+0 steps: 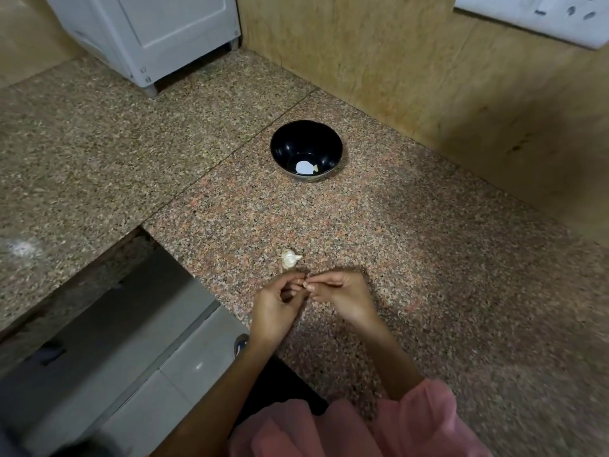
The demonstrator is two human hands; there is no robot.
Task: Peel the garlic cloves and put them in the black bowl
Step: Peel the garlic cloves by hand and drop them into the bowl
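Pink sleeves (428, 423) lead to the left hand (275, 308) and right hand (346, 298), fingers curled and tips meeting over the speckled worktop (428, 258); what they hold is too small to tell. Just past them lies a pale, papery garlic bulb (290, 258). Farther back, the black bowl (282, 143) holds one small peeled clove (316, 167) beside a white patch (304, 167).
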